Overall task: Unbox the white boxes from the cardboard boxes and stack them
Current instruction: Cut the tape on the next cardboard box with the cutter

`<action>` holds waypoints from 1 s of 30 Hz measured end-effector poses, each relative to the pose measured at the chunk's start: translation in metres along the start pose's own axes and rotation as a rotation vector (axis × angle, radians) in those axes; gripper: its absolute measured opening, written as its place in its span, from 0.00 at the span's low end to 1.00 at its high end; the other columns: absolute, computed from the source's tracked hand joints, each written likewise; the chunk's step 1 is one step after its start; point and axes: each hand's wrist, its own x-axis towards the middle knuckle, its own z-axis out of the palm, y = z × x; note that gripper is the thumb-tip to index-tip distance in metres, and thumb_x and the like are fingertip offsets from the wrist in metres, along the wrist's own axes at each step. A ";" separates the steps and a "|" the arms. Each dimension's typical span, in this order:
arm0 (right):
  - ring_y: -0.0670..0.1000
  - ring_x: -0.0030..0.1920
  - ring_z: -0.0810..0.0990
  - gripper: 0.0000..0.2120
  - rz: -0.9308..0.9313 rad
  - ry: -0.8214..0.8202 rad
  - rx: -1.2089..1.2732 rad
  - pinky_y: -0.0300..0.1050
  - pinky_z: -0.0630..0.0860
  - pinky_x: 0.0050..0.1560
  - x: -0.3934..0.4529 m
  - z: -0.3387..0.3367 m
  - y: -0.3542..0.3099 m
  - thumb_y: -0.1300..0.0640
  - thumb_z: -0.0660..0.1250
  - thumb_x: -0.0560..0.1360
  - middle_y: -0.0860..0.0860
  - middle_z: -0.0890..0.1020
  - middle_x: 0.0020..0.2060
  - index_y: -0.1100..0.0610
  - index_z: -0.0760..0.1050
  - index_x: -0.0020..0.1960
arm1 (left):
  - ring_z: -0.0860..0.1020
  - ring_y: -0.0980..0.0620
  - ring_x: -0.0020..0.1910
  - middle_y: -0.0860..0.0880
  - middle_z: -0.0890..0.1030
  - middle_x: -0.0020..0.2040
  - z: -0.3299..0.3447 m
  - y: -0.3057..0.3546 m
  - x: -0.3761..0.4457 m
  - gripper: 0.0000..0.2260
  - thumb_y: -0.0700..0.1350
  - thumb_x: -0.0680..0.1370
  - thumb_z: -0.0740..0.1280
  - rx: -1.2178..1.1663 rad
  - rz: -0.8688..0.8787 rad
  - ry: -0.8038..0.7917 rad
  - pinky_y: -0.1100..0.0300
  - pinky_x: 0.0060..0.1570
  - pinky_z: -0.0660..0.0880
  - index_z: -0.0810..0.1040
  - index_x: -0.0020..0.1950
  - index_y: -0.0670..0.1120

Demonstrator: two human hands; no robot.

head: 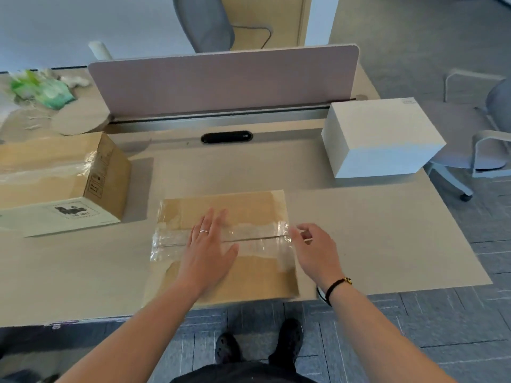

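Note:
A taped cardboard box (249,208) stands at the desk's near edge in front of me, its top sealed with clear tape. My left hand (210,250) lies flat on its lid with the fingers spread. My right hand (315,247) hovers at the box's right edge by the tape end, fingers loosely curled; whether it touches the tape I cannot tell. A second sealed cardboard box (63,175) sits at the left. One white box (381,136) rests on the desk at the far right.
A pinkish divider panel (221,81) runs along the back of the desk (373,244). Green-and-white packaging (41,87) and a round cardboard piece (80,120) lie at the far left. Office chairs stand at the right (486,139) and behind the divider.

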 end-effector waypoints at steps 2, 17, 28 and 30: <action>0.46 0.49 0.77 0.10 0.003 -0.030 -0.066 0.44 0.74 0.51 -0.003 0.012 -0.015 0.44 0.65 0.78 0.46 0.79 0.48 0.49 0.75 0.53 | 0.47 0.48 0.81 0.54 0.45 0.82 -0.016 -0.021 -0.010 0.35 0.56 0.79 0.63 -0.050 -0.083 0.053 0.47 0.78 0.49 0.46 0.80 0.60; 0.57 0.64 0.76 0.29 0.155 0.025 -0.207 0.54 0.73 0.66 -0.030 0.040 -0.042 0.48 0.67 0.77 0.54 0.75 0.67 0.54 0.65 0.75 | 0.74 0.46 0.66 0.47 0.78 0.67 -0.047 -0.079 -0.058 0.20 0.50 0.81 0.62 -0.433 -0.457 0.192 0.52 0.63 0.69 0.72 0.72 0.47; 0.61 0.37 0.72 0.27 0.245 0.032 0.055 0.45 0.65 0.37 -0.024 0.026 -0.061 0.45 0.66 0.79 0.64 0.69 0.35 0.70 0.71 0.38 | 0.75 0.46 0.62 0.48 0.79 0.62 -0.069 -0.075 -0.070 0.22 0.51 0.80 0.64 -0.525 -0.390 0.295 0.48 0.62 0.71 0.70 0.73 0.47; 0.56 0.36 0.72 0.26 0.191 0.046 0.160 0.44 0.66 0.40 -0.034 0.023 -0.064 0.44 0.65 0.79 0.57 0.72 0.34 0.69 0.73 0.40 | 0.78 0.50 0.53 0.51 0.81 0.53 -0.079 -0.071 -0.075 0.19 0.52 0.81 0.63 -0.604 -0.401 0.356 0.51 0.53 0.71 0.72 0.70 0.47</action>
